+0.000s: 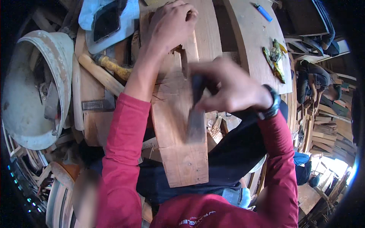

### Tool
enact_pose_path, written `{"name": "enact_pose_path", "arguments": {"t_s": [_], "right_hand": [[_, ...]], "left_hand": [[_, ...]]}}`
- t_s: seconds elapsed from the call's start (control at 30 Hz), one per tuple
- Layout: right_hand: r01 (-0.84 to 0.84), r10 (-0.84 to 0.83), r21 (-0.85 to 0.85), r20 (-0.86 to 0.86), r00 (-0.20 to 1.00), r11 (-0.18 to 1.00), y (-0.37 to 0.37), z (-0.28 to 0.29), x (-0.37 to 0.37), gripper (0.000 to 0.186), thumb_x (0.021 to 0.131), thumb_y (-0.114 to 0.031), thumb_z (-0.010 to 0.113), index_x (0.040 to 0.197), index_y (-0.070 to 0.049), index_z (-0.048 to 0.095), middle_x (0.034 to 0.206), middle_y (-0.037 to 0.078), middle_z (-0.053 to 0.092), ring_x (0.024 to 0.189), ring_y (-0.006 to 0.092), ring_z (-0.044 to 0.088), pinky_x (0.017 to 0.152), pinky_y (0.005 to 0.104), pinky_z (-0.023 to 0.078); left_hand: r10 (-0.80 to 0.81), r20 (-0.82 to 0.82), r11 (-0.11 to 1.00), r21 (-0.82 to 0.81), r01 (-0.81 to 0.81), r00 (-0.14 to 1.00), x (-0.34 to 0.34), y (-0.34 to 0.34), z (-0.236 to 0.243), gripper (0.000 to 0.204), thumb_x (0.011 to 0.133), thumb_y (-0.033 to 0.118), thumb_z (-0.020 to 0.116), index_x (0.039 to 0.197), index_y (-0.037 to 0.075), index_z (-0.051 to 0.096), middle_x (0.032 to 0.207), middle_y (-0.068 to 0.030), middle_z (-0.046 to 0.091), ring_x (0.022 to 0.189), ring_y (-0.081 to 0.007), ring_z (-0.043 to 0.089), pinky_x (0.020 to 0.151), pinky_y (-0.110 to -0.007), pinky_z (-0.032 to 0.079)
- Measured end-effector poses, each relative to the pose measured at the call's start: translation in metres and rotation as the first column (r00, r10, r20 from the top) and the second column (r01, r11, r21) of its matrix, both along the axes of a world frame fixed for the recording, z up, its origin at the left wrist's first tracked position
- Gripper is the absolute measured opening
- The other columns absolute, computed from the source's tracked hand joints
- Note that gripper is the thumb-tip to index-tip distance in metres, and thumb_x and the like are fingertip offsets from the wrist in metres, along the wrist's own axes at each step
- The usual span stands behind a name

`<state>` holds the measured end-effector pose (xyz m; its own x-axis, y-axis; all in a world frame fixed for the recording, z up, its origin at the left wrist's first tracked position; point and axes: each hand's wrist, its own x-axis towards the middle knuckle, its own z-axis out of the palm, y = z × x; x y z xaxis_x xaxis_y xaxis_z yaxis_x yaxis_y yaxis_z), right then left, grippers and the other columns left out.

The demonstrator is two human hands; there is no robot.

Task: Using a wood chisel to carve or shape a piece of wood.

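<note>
My right hand (232,85), smeared by motion, is closed round a flat grey metal blade (195,127), whose exact kind the blur hides. The blade slants down over a long wooden board (185,167) that lies across my lap and reaches away from me. A dark, rough-edged notch (178,49) is cut into the board beyond the blade. At the board's far part rests my left hand (173,22), its fingers curled in; what they hold, if anything, is hidden.
At the left stands a dirty white bucket (62,49) with tools inside. A phone (107,21) lies on a pale plastic container (131,17), near a wooden handle (100,74). Banana peels (275,60) and a blue lighter (263,12) are on the right plank (253,41). People (319,78) sit farther right.
</note>
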<state>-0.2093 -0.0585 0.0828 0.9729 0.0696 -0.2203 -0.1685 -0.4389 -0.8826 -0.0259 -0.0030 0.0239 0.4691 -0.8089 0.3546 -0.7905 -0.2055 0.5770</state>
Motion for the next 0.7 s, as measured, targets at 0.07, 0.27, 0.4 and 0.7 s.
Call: {"name": "enact_pose_path", "arguments": {"t_s": [0.07,0.27,0.4,0.7], "right_hand": [[-0.120,0.123,-0.054,0.057,0.991,0.991,0.013,-0.011,0.001,0.042,0.067,-0.018,0.082,0.097,0.004,0.062,0.075,0.023,0.064,0.070,0.0351,0.067,0.066,0.0444,0.052],[0.118,-0.111,-0.091,0.079,0.991,0.989,-0.010,0.002,-0.001,0.040,0.070,-0.019,0.083,0.092,0.004,0.059,0.072,0.023,0.063,0.067,0.0338,0.067,0.062,0.0417,0.051],[-0.044,0.053,-0.100,0.081,0.995,0.994,0.013,-0.008,0.002,0.039,0.071,-0.017,0.080,0.095,0.004,0.058,0.073,0.025,0.062,0.069,0.0412,0.064,0.064,0.0458,0.051],[0.049,-0.042,-0.030,0.191,0.981,0.998,0.016,-0.015,-0.001,0.047,0.076,-0.014,0.079,0.111,0.005,0.054,0.081,0.027,0.064,0.075,0.0444,0.066,0.067,0.0468,0.052]], "left_hand": [[0.031,0.007,0.999,0.017,-0.031,0.999,-0.003,0.006,0.001,0.018,0.092,0.015,0.060,0.099,0.002,0.070,0.106,-0.0162,0.069,0.101,-0.0350,0.065,0.089,-0.043,0.050],[-0.018,-0.029,1.000,0.014,0.018,0.999,0.002,0.003,0.000,0.018,0.093,0.014,0.061,0.099,0.000,0.071,0.105,-0.0177,0.068,0.099,-0.0367,0.065,0.089,-0.043,0.050],[-0.037,-0.021,0.999,-0.022,0.037,0.999,0.005,-0.002,-0.008,0.017,0.093,0.012,0.061,0.098,-0.001,0.070,0.104,-0.0191,0.068,0.099,-0.0373,0.064,0.089,-0.043,0.050],[-0.024,-0.034,1.000,0.005,0.025,0.999,0.001,0.001,-0.003,0.016,0.092,0.012,0.061,0.097,0.001,0.070,0.106,-0.0183,0.068,0.102,-0.0368,0.064,0.090,-0.043,0.050]]}}
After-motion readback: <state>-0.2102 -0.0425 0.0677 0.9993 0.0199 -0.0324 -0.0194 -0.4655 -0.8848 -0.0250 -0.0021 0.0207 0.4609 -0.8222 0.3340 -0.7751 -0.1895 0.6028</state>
